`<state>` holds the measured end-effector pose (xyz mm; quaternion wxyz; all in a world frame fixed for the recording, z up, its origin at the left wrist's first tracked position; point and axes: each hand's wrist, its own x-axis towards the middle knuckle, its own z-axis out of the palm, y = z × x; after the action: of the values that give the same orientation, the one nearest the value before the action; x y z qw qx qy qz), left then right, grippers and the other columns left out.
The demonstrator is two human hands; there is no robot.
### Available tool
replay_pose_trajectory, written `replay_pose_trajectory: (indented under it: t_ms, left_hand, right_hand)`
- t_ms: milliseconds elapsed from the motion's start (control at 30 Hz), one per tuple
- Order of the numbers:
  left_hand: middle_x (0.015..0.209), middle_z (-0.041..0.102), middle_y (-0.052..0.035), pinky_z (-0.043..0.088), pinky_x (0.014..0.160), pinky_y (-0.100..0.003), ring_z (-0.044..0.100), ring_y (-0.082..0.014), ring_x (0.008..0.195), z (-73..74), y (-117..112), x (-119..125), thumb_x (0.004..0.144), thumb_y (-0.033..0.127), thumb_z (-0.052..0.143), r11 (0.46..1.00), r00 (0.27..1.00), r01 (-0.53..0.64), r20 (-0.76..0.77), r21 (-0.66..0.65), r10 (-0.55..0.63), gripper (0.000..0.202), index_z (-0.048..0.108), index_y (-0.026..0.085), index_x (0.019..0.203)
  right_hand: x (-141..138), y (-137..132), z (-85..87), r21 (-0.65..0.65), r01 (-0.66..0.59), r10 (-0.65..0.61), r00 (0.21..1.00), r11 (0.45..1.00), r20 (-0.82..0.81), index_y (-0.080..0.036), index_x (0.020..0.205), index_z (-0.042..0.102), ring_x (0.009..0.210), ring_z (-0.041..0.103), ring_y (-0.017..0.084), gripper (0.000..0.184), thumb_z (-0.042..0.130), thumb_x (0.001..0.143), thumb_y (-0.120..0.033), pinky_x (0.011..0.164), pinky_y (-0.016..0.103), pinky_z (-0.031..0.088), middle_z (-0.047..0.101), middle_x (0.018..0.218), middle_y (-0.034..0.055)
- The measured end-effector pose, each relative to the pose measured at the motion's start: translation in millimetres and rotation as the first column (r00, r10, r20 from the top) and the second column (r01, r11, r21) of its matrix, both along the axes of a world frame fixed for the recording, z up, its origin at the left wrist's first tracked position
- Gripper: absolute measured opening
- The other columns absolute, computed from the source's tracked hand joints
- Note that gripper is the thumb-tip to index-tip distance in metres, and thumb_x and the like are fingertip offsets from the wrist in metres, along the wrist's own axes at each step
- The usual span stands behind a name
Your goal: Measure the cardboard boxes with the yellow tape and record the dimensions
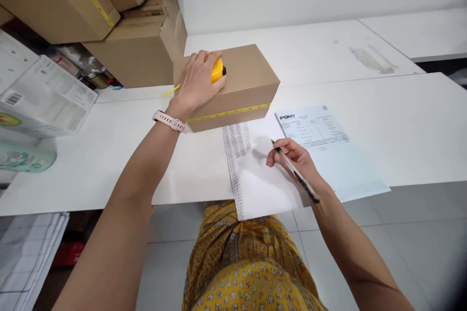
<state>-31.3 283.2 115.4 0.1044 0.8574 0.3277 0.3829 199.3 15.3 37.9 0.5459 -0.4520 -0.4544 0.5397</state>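
Observation:
My left hand (200, 77) is closed around a yellow tape measure (217, 71) with a black end, resting on top of a brown cardboard box (244, 70). A bit of yellow blade sticks out left of the wrist. Yellow printed tape (229, 112) runs along the box's front face. My right hand (292, 155) grips a clear pen (297, 172) with black ends, its tip pointing up and left above a white sheet (264, 184). Rows of handwriting or print fill that sheet's left side and top. Partly under it lies a bluish printed form (339, 160) headed PONY.
Large cardboard boxes (134, 43) are stacked at the back left. A white printed carton (51, 97) and a mint-green patterned cylinder (29, 155) stand on the left. The white table (401, 131) has its front edge near me, and the white sheet overhangs it.

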Motion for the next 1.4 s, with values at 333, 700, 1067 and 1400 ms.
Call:
replay_pose_trajectory:
  t_ms: [333, 700, 1067, 1400]
  left_hand:
    - [0.1, 0.076, -0.0069, 0.056, 0.089, -0.043, 0.07, -0.0238, 0.098, -33.6, -94, 12, 0.099, 0.017, 0.051, 0.855, 0.977, 0.211, -0.091, 0.473, -0.191, 0.019, 0.069, 0.019, 0.106]
    - [0.105, 0.076, -0.005, 0.053, 0.08, -0.029, 0.065, -0.0193, 0.097, -125.3, -110, -15, 0.086, -0.012, 0.048, 0.859, 0.851, 0.495, -0.272, 0.127, -0.45, 0.052, 0.08, 0.024, 0.103]
    - [0.101, 0.071, -0.0054, 0.047, 0.083, -0.033, 0.059, -0.0204, 0.094, -130.4, -113, -13, 0.091, -0.005, 0.053, 0.866, 0.827, 0.493, -0.352, 0.081, -0.438, 0.051, 0.08, 0.033, 0.112]
    - [0.103, 0.071, -0.0051, 0.047, 0.083, -0.032, 0.058, -0.0194, 0.093, -131.7, -114, -14, 0.09, -0.007, 0.052, 0.867, 0.83, 0.489, -0.359, 0.099, -0.427, 0.053, 0.08, 0.032, 0.111]
  right_hand:
    - [-33, 31, -28.8, 0.025, 0.26, -0.257, 0.931, 0.965, 0.259, -0.024, 0.095, 0.063, 0.073, 0.053, 0.017, 0.03, 0.055, 0.098, -0.053, 0.072, 0.033, 0.042, 0.06, 0.076, -0.0002]
    - [-35, 39, -40.6, -0.034, 0.272, -0.252, 0.926, 0.962, 0.283, -0.023, 0.089, 0.061, 0.062, 0.05, 0.012, 0.039, 0.082, 0.079, -0.054, 0.057, 0.028, 0.038, 0.066, 0.077, -0.0004]
    - [-42, 40, -32.6, -0.026, 0.327, -0.285, 0.858, 0.945, 0.428, -0.024, 0.07, 0.048, 0.05, 0.035, 0.009, 0.036, 0.075, 0.081, -0.045, 0.048, 0.025, 0.027, 0.043, 0.055, -0.0078]
    - [-34, 38, -37.9, 0.055, 0.27, -0.269, 0.877, 0.961, 0.397, -0.024, 0.088, 0.056, 0.068, 0.052, 0.013, 0.025, 0.069, 0.091, -0.046, 0.058, 0.028, 0.04, 0.059, 0.078, -0.0018]
